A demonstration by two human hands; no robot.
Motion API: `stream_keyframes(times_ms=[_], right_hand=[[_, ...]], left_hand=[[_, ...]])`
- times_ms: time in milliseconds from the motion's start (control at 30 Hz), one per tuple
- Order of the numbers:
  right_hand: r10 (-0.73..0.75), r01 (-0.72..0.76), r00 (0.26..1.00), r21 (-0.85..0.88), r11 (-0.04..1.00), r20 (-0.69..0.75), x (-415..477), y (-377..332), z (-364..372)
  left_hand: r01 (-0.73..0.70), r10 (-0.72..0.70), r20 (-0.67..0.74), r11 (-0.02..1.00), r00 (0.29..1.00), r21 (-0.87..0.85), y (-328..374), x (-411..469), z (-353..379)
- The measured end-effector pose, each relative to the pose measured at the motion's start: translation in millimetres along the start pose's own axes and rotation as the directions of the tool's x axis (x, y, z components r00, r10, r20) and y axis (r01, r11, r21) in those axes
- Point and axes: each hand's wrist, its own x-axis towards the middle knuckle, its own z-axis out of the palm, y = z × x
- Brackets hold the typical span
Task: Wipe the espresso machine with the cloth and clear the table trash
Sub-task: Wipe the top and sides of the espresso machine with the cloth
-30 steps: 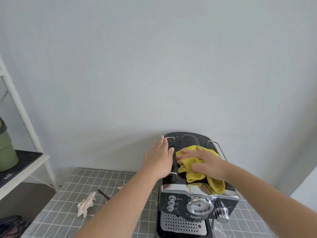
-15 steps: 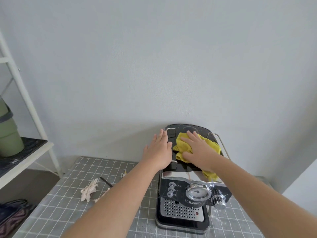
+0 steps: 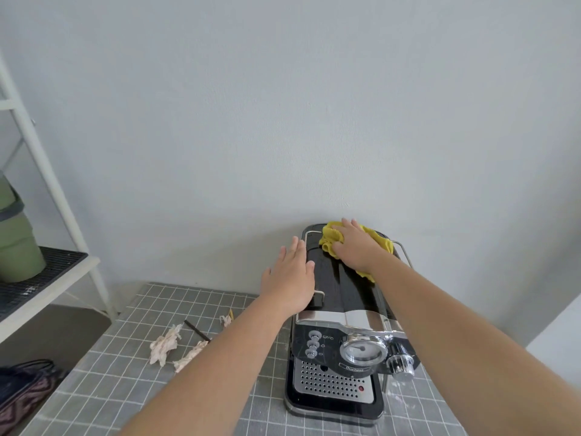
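Observation:
A black and chrome espresso machine (image 3: 339,350) stands on the grey grid table (image 3: 103,391) against the wall. My right hand (image 3: 353,247) presses a yellow cloth (image 3: 382,242) flat on the back of the machine's top. My left hand (image 3: 290,275) lies flat with fingers apart on the top's left edge, holding nothing. Crumpled paper scraps (image 3: 165,344) lie on the table left of the machine, with a thin dark stick (image 3: 196,330) beside them. A smaller scrap (image 3: 225,319) sits near my left forearm.
A white shelf unit (image 3: 50,278) stands at the left with a green container (image 3: 19,247) on its dark mat. A dark patterned bag (image 3: 22,391) lies on the floor below. The wall is right behind the machine.
My right hand has slid the yellow cloth from the front of the machine's top to its back. My left hand stayed on the left edge. The view has tilted down.

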Motion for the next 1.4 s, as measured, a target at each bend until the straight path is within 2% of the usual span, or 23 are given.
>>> stream_keyframes(times_ms=[233,367,433,500,633,867,1033,1167,1333,1400], right_hand=[[-0.033,0.034,0.999,-0.099,0.995,0.006,-0.1,2.8,5.8],[-0.227,0.228,0.974,-0.056,0.972,0.023,-52.6,-4.8,8.2],[-0.343,0.342,0.936,0.020,0.939,0.076,-83.5,-4.0,7.4],[-0.399,0.385,0.905,0.114,0.916,0.147,-104.7,2.3,2.2],[-0.398,0.361,0.901,0.208,0.909,0.172,-101.9,10.0,-7.7],[-0.284,0.293,0.953,-0.087,0.952,0.105,-33.4,-5.9,-1.1],[-0.276,0.292,0.955,-0.184,0.939,0.110,-16.8,-16.5,0.2],[-0.326,0.352,0.929,-0.156,0.923,0.173,-30.2,-16.1,-0.3],[-0.487,0.494,0.841,0.030,0.869,0.235,-60.5,-8.9,6.5],[-0.500,0.499,0.839,0.066,0.864,0.215,-63.4,-5.9,9.1]], left_hand=[[0.009,-0.009,0.003,1.000,1.000,-0.012,0.3,-2.3,0.3],[0.015,-0.015,0.022,0.999,1.000,-0.031,2.0,0.1,-3.0],[0.014,-0.012,0.030,0.999,0.999,-0.050,2.1,0.3,-3.5],[0.009,-0.006,0.036,0.997,0.999,-0.077,1.8,-1.0,-2.8],[-0.013,0.015,0.019,0.994,1.000,-0.104,0.7,-6.4,0.0],[-0.067,0.067,-0.011,0.998,0.998,-0.006,-3.6,-15.6,0.3],[-0.077,0.077,0.001,0.996,0.997,0.052,-13.6,-19.3,0.9],[-0.095,0.094,0.014,0.991,0.995,0.089,-13.5,-17.3,-3.5],[-0.090,0.090,0.021,0.996,0.996,0.004,-17.1,-15.8,-5.9],[-0.099,0.099,0.022,0.995,0.995,-0.004,-14.4,-15.4,-4.8]])
